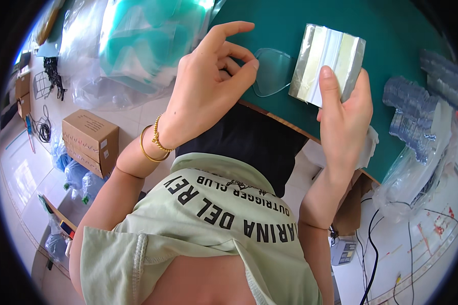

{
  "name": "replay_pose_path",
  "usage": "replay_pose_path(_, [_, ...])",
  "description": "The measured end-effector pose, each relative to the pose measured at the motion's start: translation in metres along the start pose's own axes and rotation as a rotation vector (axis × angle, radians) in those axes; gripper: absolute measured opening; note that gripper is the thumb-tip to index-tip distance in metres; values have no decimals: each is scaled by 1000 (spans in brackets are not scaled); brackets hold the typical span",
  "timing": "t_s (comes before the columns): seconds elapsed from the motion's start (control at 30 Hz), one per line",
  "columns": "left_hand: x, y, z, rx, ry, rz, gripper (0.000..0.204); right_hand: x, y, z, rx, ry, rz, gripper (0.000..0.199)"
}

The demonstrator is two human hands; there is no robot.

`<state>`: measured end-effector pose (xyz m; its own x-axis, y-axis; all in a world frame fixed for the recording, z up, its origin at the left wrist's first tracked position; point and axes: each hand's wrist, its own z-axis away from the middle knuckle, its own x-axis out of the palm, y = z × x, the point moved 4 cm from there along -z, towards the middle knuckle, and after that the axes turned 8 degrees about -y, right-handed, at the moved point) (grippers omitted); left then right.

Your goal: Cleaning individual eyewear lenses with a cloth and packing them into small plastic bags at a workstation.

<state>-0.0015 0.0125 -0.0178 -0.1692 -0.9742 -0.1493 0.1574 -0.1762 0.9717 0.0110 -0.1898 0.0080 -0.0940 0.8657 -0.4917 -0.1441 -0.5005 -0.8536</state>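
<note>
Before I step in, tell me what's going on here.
The person's right hand grips a silver-and-cream rectangular block over a green tabletop. The left hand is at the edge of a clear lens-shaped piece; whether its fingers hold it isn't clear. Stacked translucent pieces lie off to the right.

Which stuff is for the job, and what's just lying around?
Seems part of the job:
- silver-and-white block, held in the right hand
- clear piece, at the left hand

Probably just lying about:
- cardboard box
- coiled black cable
</note>
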Motion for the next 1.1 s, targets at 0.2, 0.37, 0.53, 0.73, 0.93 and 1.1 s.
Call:
replay_pose_path(0.2, [0,-1,1,22,31,18,44,16,-1,0,-16,-34,107,31])
replay_pose_path(0.37, [-4,5,10,9,16,-73,47,38,-15,11,23,-149,209,29])
replay_pose_path(0.53, [-17,2,17,20,60,-70,44,15,-12,2,31,-91,-15,24])
replay_pose_path(0.73, [-16,3,25,-104,-27,-167,44,53,-18,10,-100,-160,284,32])
replay_pose_path(0.93, [-33,21,27,9,-209,-275,39,-7,15,3,24,81,-62,29])
replay_pose_path(1.1, [-20,55,-6,315,-409,-609,32,-66,21,-11,87,43,281,41])
